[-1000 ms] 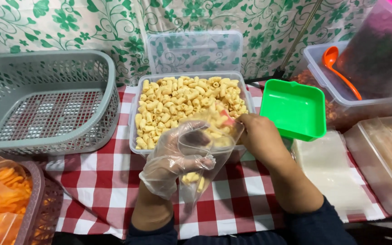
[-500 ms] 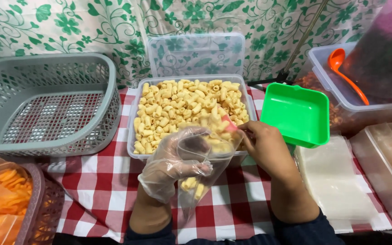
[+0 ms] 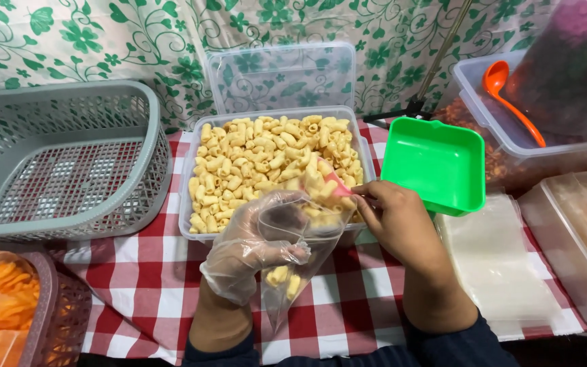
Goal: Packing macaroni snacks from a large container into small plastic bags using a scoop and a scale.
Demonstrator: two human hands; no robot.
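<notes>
Head view, near to far:
- Bench (image 3: 151, 299), covered with a red-and-white checked cloth.
- Left hand (image 3: 253, 248), in a clear glove, fingers clamped on the rim of a clear bag (image 3: 293, 258); the bag hangs open above the cloth with a few snacks at its bottom.
- Right hand (image 3: 399, 221), bare, fingers closed on a pink scoop (image 3: 338, 187) loaded with snacks, held at the bag's mouth.
- Orange snacks in a brown basket (image 3: 56, 319), near left.
- Stack of clear bags (image 3: 497, 265), right of the hands.
- Clear tub (image 3: 273, 170) of pale snacks, just behind the hands.
- Green tray (image 3: 436, 163), right of the tub.
- Grey basket (image 3: 62, 163), left of the tub.
- Orange ladle (image 3: 511, 98), in a far-right container.
</notes>
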